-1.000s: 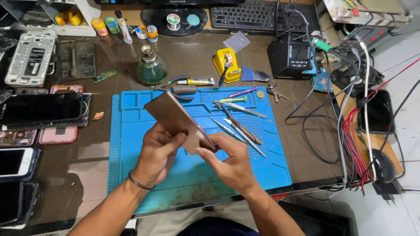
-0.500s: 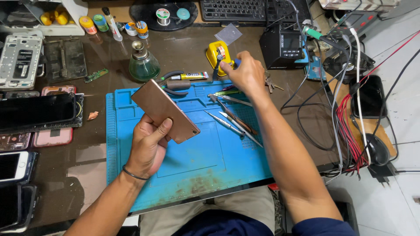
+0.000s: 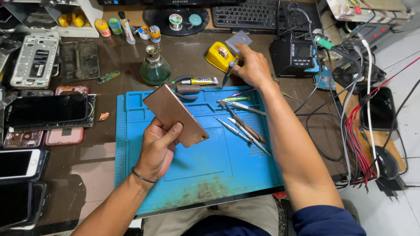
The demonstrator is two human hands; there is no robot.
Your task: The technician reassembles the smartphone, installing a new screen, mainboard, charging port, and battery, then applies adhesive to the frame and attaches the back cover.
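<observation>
The left hand [image 3: 156, 146] is closed around the lower end of a copper-coloured phone [image 3: 175, 114], fingers underneath and thumb across the edge, so it is lifted above the blue work mat [image 3: 210, 166] and tilted, probably to keep its plain, smooth back toward the person. More to the right, loose tweezers and metal tools [image 3: 243, 126] lie on the mat within easy reach. The right hand [image 3: 251, 67] is stretched far over the surface and its fingers are pinched on a thin dark-tipped tool [image 3: 227, 75] beside the yellow holder [image 3: 220, 56].
</observation>
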